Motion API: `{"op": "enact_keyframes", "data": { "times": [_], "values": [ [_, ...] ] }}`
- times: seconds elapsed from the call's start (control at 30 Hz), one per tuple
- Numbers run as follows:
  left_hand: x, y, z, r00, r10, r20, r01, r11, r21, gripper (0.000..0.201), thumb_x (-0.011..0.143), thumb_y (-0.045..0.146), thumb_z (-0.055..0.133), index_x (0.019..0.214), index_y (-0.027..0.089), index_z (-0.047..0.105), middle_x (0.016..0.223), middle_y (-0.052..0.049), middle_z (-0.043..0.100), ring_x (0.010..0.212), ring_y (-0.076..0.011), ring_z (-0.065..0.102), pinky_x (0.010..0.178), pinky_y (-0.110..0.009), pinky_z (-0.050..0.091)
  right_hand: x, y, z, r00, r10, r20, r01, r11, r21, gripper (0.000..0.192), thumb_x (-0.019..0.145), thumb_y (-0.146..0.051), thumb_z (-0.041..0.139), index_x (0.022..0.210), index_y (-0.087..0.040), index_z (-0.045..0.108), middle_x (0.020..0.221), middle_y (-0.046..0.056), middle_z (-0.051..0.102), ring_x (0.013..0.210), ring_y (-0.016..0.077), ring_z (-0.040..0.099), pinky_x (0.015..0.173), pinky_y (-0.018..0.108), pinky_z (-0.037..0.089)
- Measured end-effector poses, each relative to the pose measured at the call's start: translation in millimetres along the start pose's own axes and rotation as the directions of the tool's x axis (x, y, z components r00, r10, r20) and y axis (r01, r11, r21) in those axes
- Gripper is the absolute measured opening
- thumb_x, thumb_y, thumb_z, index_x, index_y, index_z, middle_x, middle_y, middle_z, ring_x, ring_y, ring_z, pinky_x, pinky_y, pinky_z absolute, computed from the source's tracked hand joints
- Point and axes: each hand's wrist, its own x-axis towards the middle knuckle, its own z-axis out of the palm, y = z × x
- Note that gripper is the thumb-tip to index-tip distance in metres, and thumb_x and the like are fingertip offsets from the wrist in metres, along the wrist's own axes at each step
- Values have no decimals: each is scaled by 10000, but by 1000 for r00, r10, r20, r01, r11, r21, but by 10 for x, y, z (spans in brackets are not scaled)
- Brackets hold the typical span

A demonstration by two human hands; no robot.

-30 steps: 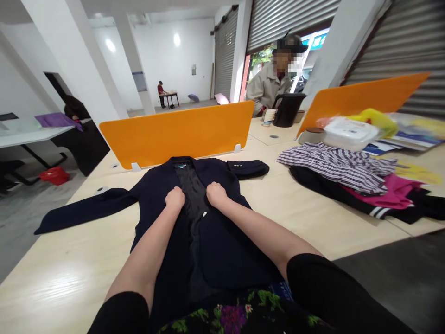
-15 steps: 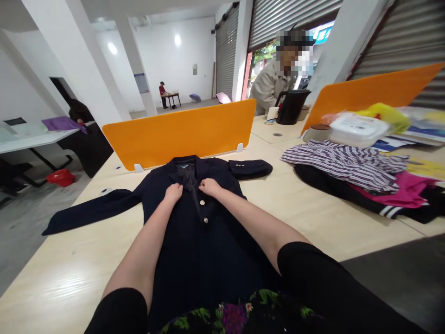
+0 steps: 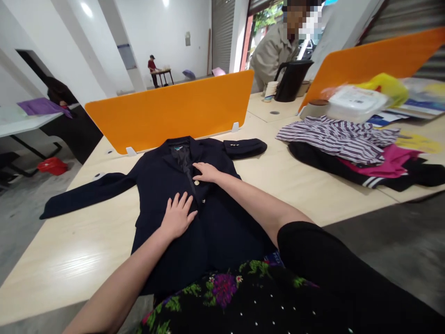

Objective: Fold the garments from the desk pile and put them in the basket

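A navy blazer (image 3: 156, 181) lies face up on the light wooden table (image 3: 302, 185), front closed, its two gold buttons showing, one sleeve stretched left and the other folded at the upper right. My left hand (image 3: 178, 215) rests flat on the blazer's left front panel, fingers spread. My right hand (image 3: 206, 172) lies flat on the right lapel, just beside the upper button.
An orange divider (image 3: 170, 111) stands behind the blazer. To the right lies a pile of clothes with a striped shirt (image 3: 333, 139) on top, beside a plastic box (image 3: 354, 103) and papers. A person (image 3: 274, 51) stands behind a black kettle (image 3: 290, 80).
Both hands pulled the open blazer fronts together. They then let go: my left hand slid down flat onto the front panel, my right flattened on the lapel.
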Motion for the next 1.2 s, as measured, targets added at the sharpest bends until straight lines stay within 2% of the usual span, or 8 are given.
{"op": "enact_keyframes", "data": {
  "times": [0.23, 0.43, 0.6, 0.67, 0.73, 0.87, 1.0, 1.2],
  "values": [
    [-324, 218, -198, 981, -24, -195, -21, 974, -224, 352, 951, 398, 331, 1105, 193, 571, 1126, -101, 626, 1104, -219, 559, 960, -375, 435, -906, -239, -123, 952, -229, -201, 241, 970, 35, 251, 912, -227, 519, 1121, -138, 625, 1095, 96, 600, 1017, 187, 563, 892, 302, 431],
    [-827, 740, -451, 972, 230, 47, -221, 963, -153, 657, 750, 566, 611, 1295, 240, 445, 1053, -86, 610, 935, -248, 571, 801, -374, 474, -1396, -202, 154, 948, -299, -112, 299, 954, -21, 503, 867, -273, 608, 1333, -150, 466, 1157, 121, 599, 1032, 234, 520, 869, 387, 430],
    [-976, 735, -460, 967, 237, 97, -217, 959, -183, 180, 820, 267, 489, 966, 210, 578, 945, -92, 607, 888, -235, 553, 766, -359, 472, -1388, -171, 109, 945, -312, -101, 320, 944, 80, 376, 857, -295, 633, 1199, -152, 568, 1103, 110, 643, 1013, 223, 557, 878, 370, 436],
    [-973, 624, -515, 986, 146, 81, -112, 936, -334, 158, 857, 249, 404, 843, 226, 560, 823, -45, 602, 776, -189, 568, 708, -307, 464, -1472, -254, 50, 937, -339, -85, 343, 939, 38, 330, 856, -303, 638, 1145, -150, 597, 1117, 116, 636, 1031, 233, 558, 872, 371, 437],
    [-980, 501, -612, 996, -92, 3, 81, 866, -494, 194, 882, 306, 380, 814, 231, 546, 744, -4, 590, 692, -160, 566, 643, -268, 448, -1630, -388, -5, 949, -296, -105, 297, 955, -8, 333, 862, -331, 630, 1132, -139, 596, 1098, 122, 630, 1018, 241, 560, 843, 369, 444],
    [-1052, 365, -826, 820, -513, -255, 242, 714, -657, 233, 867, 435, 441, 815, 232, 544, 710, 23, 554, 679, -149, 537, 620, -245, 429, -2015, -695, -55, 964, -264, -14, 264, 964, -30, 458, 807, -567, 617, 960, -136, 636, 915, 102, 625, 862, 234, 574, 732, 344, 462],
    [-1103, 448, -873, 845, -468, -261, 210, 737, -642, 244, 865, 455, 455, 840, 235, 556, 671, 30, 535, 629, -145, 518, 588, -245, 416, -2241, -910, -1, 928, -335, 161, 354, 928, -114, 479, 704, -553, 712, 920, -129, 647, 928, 119, 595, 856, 261, 554, 668, 354, 467],
    [-1063, 578, -812, 889, -360, -284, 133, 795, -592, 241, 894, 414, 431, 876, 221, 575, 728, 14, 589, 655, -140, 549, 604, -240, 428, -2281, -988, -13, 921, -288, 262, 338, 925, -172, 143, 790, -189, 595, 878, -98, 662, 880, 138, 609, 842, 255, 565, 646, 325, 446]
  ]
}}
